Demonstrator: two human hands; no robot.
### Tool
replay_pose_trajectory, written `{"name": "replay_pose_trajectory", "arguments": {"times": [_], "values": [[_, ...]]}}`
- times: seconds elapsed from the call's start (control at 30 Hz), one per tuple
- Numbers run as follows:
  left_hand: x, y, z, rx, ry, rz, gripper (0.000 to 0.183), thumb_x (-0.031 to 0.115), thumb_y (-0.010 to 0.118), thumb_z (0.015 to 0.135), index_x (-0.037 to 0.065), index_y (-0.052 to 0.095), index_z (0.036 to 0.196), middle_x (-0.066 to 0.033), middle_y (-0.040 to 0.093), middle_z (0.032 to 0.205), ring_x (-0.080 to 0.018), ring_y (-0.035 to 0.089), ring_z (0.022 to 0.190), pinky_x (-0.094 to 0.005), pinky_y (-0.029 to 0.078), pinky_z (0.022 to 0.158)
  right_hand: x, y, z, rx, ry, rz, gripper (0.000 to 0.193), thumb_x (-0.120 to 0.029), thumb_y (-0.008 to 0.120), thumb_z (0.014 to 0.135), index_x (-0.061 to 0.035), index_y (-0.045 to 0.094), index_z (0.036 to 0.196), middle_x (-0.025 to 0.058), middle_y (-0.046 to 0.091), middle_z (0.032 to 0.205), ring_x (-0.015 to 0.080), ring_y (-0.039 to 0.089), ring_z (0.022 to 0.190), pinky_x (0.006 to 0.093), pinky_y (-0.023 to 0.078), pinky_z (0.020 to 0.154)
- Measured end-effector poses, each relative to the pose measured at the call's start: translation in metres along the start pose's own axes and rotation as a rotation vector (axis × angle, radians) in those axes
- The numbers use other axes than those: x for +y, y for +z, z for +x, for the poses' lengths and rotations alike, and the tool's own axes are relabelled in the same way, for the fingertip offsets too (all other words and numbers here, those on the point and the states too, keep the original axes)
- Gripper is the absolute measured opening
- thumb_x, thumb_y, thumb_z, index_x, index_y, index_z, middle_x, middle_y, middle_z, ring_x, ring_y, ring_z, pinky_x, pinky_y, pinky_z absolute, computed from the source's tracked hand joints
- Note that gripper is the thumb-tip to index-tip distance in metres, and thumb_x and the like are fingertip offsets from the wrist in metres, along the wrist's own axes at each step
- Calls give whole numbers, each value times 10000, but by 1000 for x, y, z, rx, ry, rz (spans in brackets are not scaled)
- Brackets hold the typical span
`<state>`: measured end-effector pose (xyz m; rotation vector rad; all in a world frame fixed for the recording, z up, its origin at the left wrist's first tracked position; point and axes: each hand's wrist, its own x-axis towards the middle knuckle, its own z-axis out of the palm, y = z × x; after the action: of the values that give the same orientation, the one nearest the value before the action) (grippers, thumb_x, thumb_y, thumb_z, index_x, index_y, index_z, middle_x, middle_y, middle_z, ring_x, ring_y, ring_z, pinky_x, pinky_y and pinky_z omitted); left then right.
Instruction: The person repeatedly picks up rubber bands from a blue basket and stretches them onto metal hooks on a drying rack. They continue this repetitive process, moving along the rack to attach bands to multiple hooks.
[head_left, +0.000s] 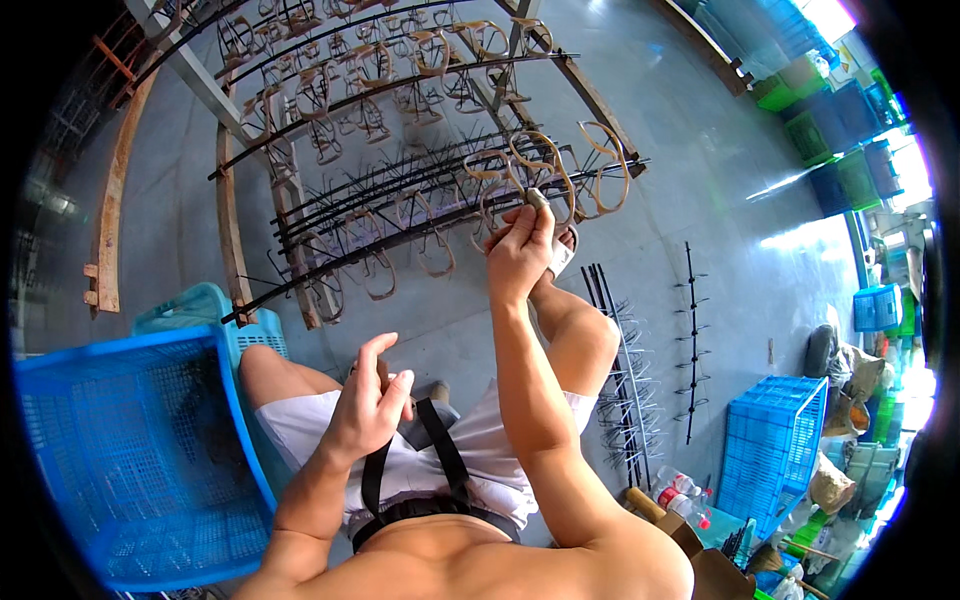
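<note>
Above floor (700,170), loop (571,184) (tan) hangs beside right fingertips (544,218).

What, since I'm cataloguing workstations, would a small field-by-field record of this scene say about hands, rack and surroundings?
Left hand: raised above the lap, thumb and index finger apart; nothing visibly held
Right hand: reaching to the rack's near right end, fingertips by a small greyish piece; grip unclear
Rack: metal frame with dark bars
On the rack: many tan loops
Left side: large blue crate
Right-side floor: spiky dark rod, a bundle of similar rods, slatted blue basket
</note>
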<state>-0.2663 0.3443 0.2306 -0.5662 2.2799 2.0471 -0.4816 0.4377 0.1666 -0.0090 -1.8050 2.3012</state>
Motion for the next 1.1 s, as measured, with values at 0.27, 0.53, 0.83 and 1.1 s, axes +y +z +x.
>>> {"name": "replay_pose_trajectory", "arguments": {"times": [0.27,0.53,0.83,1.1], "values": [[-19,-29,-5,-103,122,573,249,32,501,775,-10,505,1020,-97,551,624,-242,552,618,-353,415,631,11,5,-7,-60,52,136,175,-141,396,971,-21,493,1052,2,474,669,63,440,464,218,402,413],[-31,-37,-14,-69,170,608,302,37,507,808,-23,422,1091,-173,627,897,-340,582,932,-409,435,834,15,12,-8,5,87,373,167,-142,391,972,-38,494,1053,5,469,717,69,464,497,225,423,399],[-28,-38,-10,8,-90,422,176,62,599,830,-23,546,974,-117,639,768,-150,614,646,-268,471,570,10,13,-7,-7,96,407,182,-147,394,972,-35,493,1076,5,461,707,65,455,490,220,404,385],[-36,-39,-8,100,-66,276,142,46,598,839,-6,574,969,-44,624,784,-85,579,663,-219,478,563,6,12,-13,-62,96,281,164,-158,405,971,-46,473,1068,6,462,716,74,430,471,213,390,383]]}}
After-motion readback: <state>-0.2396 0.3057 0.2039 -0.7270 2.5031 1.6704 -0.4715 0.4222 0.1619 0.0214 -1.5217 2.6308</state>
